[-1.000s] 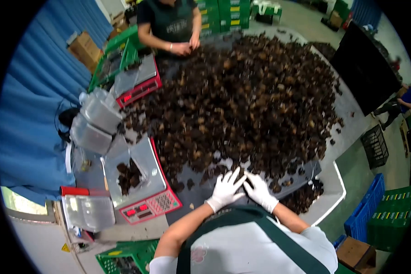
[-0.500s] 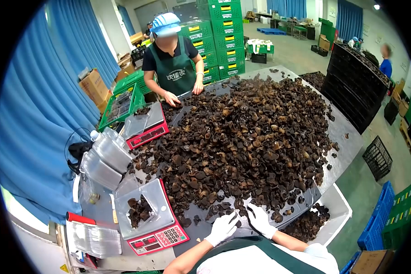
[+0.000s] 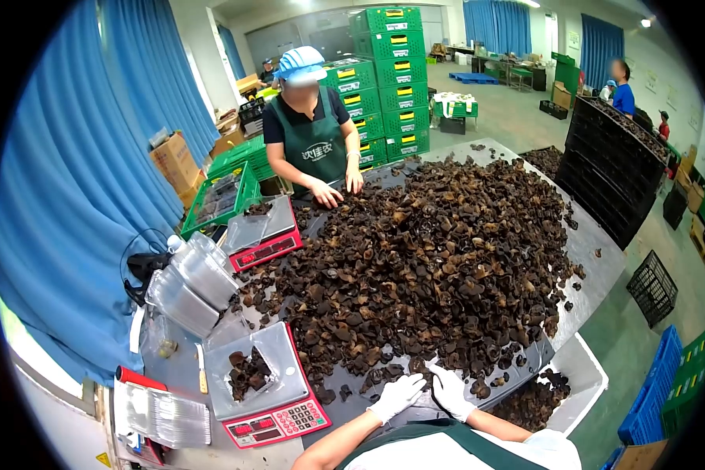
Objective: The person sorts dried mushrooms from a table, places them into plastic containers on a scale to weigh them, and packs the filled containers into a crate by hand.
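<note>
A broad heap of dark brown wood ear mushrooms (image 3: 431, 258) covers the table in front of me. At its near edge my left hand (image 3: 398, 395), in a white glove, has its fingers closed at a dark wood ear piece between the two hands. My right hand (image 3: 451, 393), gloved too, is close beside it, fingers bent in on the same spot; its fingertips are partly hidden. To the left, a red digital scale (image 3: 278, 423) bears a clear plastic tray with some wood ear pieces (image 3: 248, 373) in it.
A white bin (image 3: 590, 392) with more mushrooms stands below the table edge at right. Stacked clear trays (image 3: 184, 294) and a second scale (image 3: 266, 249) are at left. Across the table a co-worker (image 3: 313, 133) handles mushrooms. Black crates (image 3: 607, 176) stand behind at right.
My hands have drawn slightly closer together at the heap's edge. The view has shifted a little. The co-worker's hands have moved along the heap's far edge.
</note>
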Motion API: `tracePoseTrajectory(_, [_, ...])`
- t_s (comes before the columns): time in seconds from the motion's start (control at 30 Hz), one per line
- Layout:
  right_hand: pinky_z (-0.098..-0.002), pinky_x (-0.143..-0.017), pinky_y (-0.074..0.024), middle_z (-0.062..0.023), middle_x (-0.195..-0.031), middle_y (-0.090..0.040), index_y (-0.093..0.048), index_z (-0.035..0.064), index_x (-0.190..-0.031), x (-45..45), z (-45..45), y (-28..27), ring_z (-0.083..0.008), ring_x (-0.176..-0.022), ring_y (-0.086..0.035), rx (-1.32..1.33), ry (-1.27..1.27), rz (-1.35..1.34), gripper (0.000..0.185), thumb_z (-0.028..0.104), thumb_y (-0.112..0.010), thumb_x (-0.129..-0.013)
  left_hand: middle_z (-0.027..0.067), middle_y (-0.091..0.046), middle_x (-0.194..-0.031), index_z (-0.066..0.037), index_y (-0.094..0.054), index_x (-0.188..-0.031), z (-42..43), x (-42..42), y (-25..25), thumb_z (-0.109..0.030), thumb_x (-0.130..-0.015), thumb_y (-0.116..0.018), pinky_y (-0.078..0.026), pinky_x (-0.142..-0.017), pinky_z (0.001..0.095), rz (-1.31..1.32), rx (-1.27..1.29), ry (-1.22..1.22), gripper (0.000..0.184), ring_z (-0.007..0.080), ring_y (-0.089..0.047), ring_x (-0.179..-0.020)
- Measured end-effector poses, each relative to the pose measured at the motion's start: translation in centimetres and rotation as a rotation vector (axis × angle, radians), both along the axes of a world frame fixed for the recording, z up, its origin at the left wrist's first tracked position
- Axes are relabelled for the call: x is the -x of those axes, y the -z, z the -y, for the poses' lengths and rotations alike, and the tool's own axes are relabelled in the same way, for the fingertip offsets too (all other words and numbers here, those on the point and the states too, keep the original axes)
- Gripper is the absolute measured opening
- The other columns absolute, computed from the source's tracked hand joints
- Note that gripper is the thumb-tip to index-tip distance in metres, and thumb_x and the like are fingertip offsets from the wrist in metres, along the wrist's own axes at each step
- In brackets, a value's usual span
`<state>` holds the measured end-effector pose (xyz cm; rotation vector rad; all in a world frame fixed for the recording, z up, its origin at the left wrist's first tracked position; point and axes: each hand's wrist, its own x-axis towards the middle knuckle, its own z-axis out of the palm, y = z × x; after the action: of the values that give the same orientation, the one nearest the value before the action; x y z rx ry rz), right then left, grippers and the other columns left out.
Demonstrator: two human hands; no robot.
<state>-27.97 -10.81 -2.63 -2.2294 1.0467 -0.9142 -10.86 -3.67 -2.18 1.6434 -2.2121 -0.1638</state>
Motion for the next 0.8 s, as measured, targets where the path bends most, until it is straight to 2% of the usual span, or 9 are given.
tracePoseTrajectory(0.17, [-0.0376, -0.078, -0.051, -0.0111, -0.1, -0.067, -0.064, 0.0094, -0.109, -0.2, 0.1, 0.5, -0.0296, -0.087, -0.063, 0.05, 0.022, 0.024, 0.024, 0.011, -0.055, -0.086, 0.0038, -0.059, -0.121, -0.016, -0.061, -0.117, -0.7, -0.4, 0.2, -0.027, -0.086, -0.061, -0.054, -0.065, 0.0316, -0.086, 0.059, -0.004, 0.033, 0.0217, -0.061, -0.096])
tracePoseTrajectory(0.33, [-0.0371, -0.077, -0.0511, -0.0107, -0.099, -0.067, -0.064, 0.0093, -0.108, -0.3, 0.0, 0.7, -0.0285, -0.086, -0.063, 0.031, 0.04, -0.005, 0.024, 0.01, -0.056, -0.086, 0.0078, -0.064, -0.111, -0.012, -0.066, -0.106, -0.3, -0.9, -2.2, -0.019, -0.082, -0.066, -0.054, -0.077, 0.0319, -0.346, 0.246, -0.112, 0.026, 0.0228, -0.064, -0.097])
tracePoseTrajectory(0.37, [-0.0369, -0.077, -0.0511, -0.0106, -0.098, -0.067, -0.064, 0.0093, -0.108, -0.3, 0.0, 0.8, -0.0281, -0.086, -0.063, 0.027, 0.049, -0.012, 0.023, 0.01, -0.056, -0.086, 0.0089, -0.065, -0.108, -0.011, -0.067, -0.104, -0.2, -1.0, -2.9, -0.016, -0.08, -0.067, -0.054, -0.081, 0.0329, -0.371, 0.214, -0.158, 0.025, 0.0235, -0.065, -0.096])
tracePoseTrajectory(0.5, [-0.0367, -0.076, -0.051, -0.0105, -0.096, -0.067, -0.064, 0.0095, -0.107, -0.4, 0.0, 0.8, -0.028, -0.085, -0.063, 0.032, 0.061, -0.004, 0.023, 0.01, -0.056, -0.085, 0.0116, -0.067, -0.101, -0.005, -0.069, -0.097, 0.1, -1.7, -5.2, -0.009, -0.078, -0.071, -0.052, -0.083, 0.0315, -0.68, 0.252, -0.343, 0.02, 0.0256, -0.066, -0.094])
tracePoseTrajectory(0.63, [-0.0369, -0.076, -0.0508, -0.0112, -0.096, -0.066, -0.064, 0.0093, -0.107, -0.5, -0.1, 0.6, -0.0291, -0.085, -0.063, 0.036, 0.066, -0.002, 0.024, 0.008, -0.056, -0.085, 0.0106, -0.068, -0.098, -0.005, -0.069, -0.098, -0.6, -3.6, -7.8, -0.01, -0.077, -0.073, -0.052, -0.081, 0.0314, -0.774, 0.337, -0.466, 0.021, 0.0237, -0.066, -0.091])
tracePoseTrajectory(0.73, [-0.037, -0.078, -0.0506, -0.012, -0.097, -0.066, -0.064, 0.0101, -0.109, -0.6, -0.2, 0.1, -0.0304, -0.087, -0.063, 0.047, 0.061, 0.0, 0.025, 0.008, -0.056, -0.085, 0.011, -0.068, -0.101, -0.006, -0.07, -0.098, -1.7, -6.3, -8.2, -0.007, -0.076, -0.072, -0.052, -0.083, 0.0324, -0.63, 0.436, -0.498, 0.022, 0.0243, -0.066, -0.093])
tracePoseTrajectory(0.8, [-0.0393, -0.085, -0.0481, -0.0141, -0.104, -0.065, -0.063, 0.0095, -0.111, -0.5, -0.3, -0.7, -0.0327, -0.095, -0.061, -0.023, 0.031, -0.05, 0.028, 0.006, -0.052, -0.085, 0.0111, -0.068, -0.103, -0.007, -0.07, -0.098, -2.8, -8.1, -9.4, -0.007, -0.075, -0.072, -0.052, -0.085, 0.0331, -0.57, 0.506, -0.535, 0.023, 0.0252, -0.066, -0.094])
